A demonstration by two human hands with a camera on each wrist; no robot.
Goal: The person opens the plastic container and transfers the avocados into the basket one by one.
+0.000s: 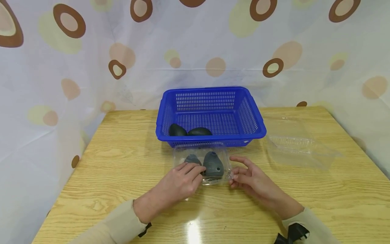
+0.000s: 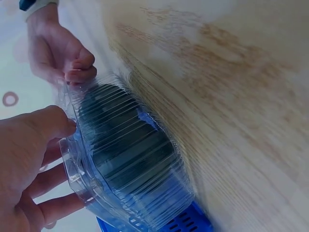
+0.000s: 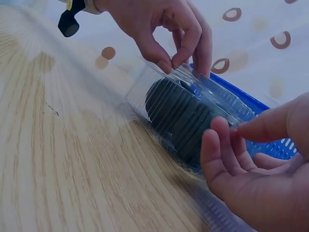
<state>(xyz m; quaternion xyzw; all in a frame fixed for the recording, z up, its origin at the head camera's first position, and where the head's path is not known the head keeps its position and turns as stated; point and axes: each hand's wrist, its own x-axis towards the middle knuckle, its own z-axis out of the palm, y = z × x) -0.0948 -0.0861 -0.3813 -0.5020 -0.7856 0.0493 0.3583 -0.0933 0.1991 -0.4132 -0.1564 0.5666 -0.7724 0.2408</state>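
A clear plastic clamshell box (image 1: 179,154) lies on the table in front of the blue basket, its lid down over two dark avocados (image 1: 214,164). One of these avocados is partly covered by my left hand (image 1: 179,179), which pinches the box's near rim between thumb and fingers, as the right wrist view shows. My right hand (image 1: 256,181) pinches the near right corner of the box, its index finger stretched out above. Through the ribbed side wall, a dark avocado (image 2: 125,130) shows in the left wrist view.
Behind the box stands a blue plastic basket (image 1: 211,138) with two more avocados (image 1: 199,131) at its front left. An open, clear plastic box (image 1: 292,149) sits on the wooden table (image 1: 122,162) at the right. A patterned curtain (image 1: 195,51) hangs behind the table.
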